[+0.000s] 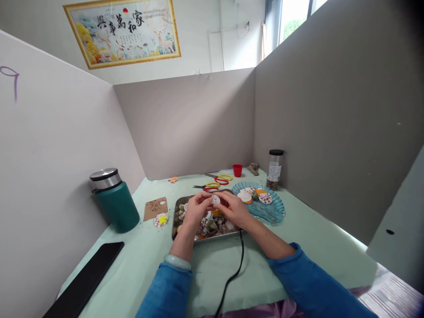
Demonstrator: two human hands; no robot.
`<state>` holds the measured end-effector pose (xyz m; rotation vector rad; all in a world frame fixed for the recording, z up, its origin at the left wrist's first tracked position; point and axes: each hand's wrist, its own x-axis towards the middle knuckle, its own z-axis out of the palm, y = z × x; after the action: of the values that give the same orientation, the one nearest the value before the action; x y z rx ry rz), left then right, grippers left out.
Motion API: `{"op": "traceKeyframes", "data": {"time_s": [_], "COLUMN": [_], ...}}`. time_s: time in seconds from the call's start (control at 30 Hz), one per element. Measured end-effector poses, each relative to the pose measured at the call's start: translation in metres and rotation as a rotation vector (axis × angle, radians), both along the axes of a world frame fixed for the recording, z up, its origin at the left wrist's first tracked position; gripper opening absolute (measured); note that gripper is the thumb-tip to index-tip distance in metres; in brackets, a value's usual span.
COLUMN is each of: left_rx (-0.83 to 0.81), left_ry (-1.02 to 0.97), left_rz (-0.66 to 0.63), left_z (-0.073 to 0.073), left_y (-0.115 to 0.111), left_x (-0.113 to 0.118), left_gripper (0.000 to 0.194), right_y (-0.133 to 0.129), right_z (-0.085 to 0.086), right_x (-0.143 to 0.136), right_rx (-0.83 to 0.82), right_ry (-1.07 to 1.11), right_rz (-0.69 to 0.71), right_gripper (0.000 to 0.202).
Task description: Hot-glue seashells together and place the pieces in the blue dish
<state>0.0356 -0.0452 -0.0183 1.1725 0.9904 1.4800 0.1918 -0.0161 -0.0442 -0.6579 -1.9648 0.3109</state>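
Observation:
My left hand [196,210] and my right hand [233,209] meet above a metal tray [174,218] filled with several seashells. Between the fingertips of both hands sits a small white shell [216,199]. An orange piece shows just under the right fingers, partly hidden. A black cord [236,269] runs from under my right hand toward me. A pale bangle [176,261] circles my left wrist.
A blue glass dish [273,211] with shells lies right of the tray. Scissors [216,181], a red cup [237,170] and a jar [274,169] stand behind. A green flask [114,201], a brown card [155,208] and a black slab [86,278] are at left. Grey partitions enclose the table.

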Motion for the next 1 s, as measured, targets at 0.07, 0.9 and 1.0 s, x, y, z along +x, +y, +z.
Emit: {"op": "traceKeyframes", "data": {"time_s": [0.07, 0.9, 1.0], "left_rx": [-0.004, 0.065, 0.046], "left_ry": [0.000, -0.069, -0.089], "left_rz": [0.003, -0.139, -0.158], "left_z": [0.0005, -0.0049, -0.0043], "left_y": [-0.0004, 0.0023, 0.0027], "left_x": [0.0004, -0.0026, -0.0027], "left_gripper": [0.026, 0.039, 0.044], "right_y": [-0.0002, -0.0030, -0.0036], "right_z": [0.0001, -0.0005, 0.0001], "right_x": [0.0000, 0.0007, 0.0005], "right_rx": [0.002, -0.162, -0.181], "right_ry": [0.001, 0.117, 0.148], "right_rz": [0.001, 0.065, 0.104], "right_gripper": [0.031, 0.042, 0.038]}}
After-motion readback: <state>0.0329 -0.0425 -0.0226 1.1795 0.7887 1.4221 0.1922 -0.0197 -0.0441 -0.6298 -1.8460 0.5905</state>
